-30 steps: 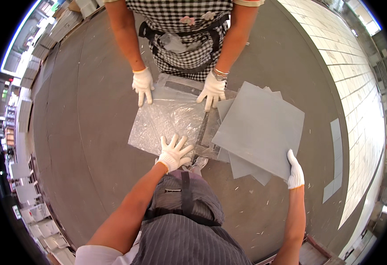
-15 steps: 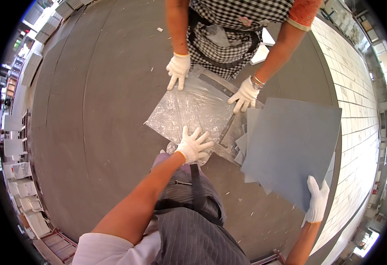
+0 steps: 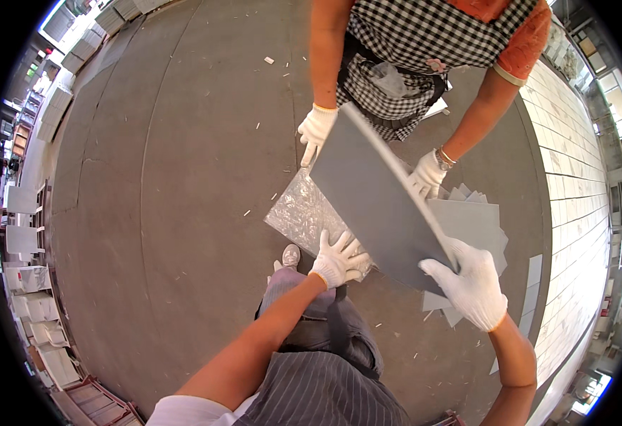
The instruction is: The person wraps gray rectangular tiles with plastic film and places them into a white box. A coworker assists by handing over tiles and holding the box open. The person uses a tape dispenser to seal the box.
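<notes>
My left hand (image 3: 338,261), in a white glove, lies with fingers spread on the near edge of a flat piece covered in clear plastic film (image 3: 300,206). My right hand (image 3: 471,284), gloved too, grips a large grey panel (image 3: 378,209) by its near right edge, thumb on one face. The panel is raised and tilted, its long edge up, and hides much of the wrapped piece. Across from me, a co-worker's gloved hand (image 3: 318,131) is at the film's far left corner. The co-worker's other gloved hand (image 3: 428,174) is beside the panel's far side.
A fanned stack of grey panels (image 3: 478,224) lies on the right, partly behind my right hand. Beyond it runs a surface of pale rectangular pieces (image 3: 570,184). White scraps (image 3: 269,60) dot the brown surface (image 3: 204,156). The co-worker in a checked apron (image 3: 403,42) leans in opposite.
My right hand has lifted the grey panel from the stack on the right and swung it left over the wrapped piece. My left hand stays spread on the film.
</notes>
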Demonstrator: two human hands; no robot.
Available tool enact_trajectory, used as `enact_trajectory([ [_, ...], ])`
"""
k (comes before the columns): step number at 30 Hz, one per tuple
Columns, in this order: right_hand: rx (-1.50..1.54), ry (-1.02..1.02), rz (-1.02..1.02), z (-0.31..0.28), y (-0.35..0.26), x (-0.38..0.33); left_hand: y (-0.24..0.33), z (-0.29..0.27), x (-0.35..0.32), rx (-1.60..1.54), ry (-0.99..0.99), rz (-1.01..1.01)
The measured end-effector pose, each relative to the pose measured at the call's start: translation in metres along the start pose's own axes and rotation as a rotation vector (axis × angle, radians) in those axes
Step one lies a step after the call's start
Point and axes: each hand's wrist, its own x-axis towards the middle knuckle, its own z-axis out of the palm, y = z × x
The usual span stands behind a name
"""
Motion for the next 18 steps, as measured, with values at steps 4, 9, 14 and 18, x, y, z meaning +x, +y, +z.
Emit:
enact_trajectory([
  [4,-0.132,0.098,-0.354,0.033,0.006,0.037,-0.005,0.015,0.0,-0.069,0.095,0.016],
  [9,-0.276,0.143,-0.428,0.053,-0.005,0.061,-0.01,0.023,-0.002,-0.118,0.084,0.005],
  [14,-0.37,0.261,-0.534,0.08,0.02,0.075,-0.011,0.023,0.001,-0.108,0.093,0.023],
  [18,-0.498,0.257,-0.558,0.098,0.031,0.072,-0.011,0.013,0.006,-0.088,-0.027,0.02],
])
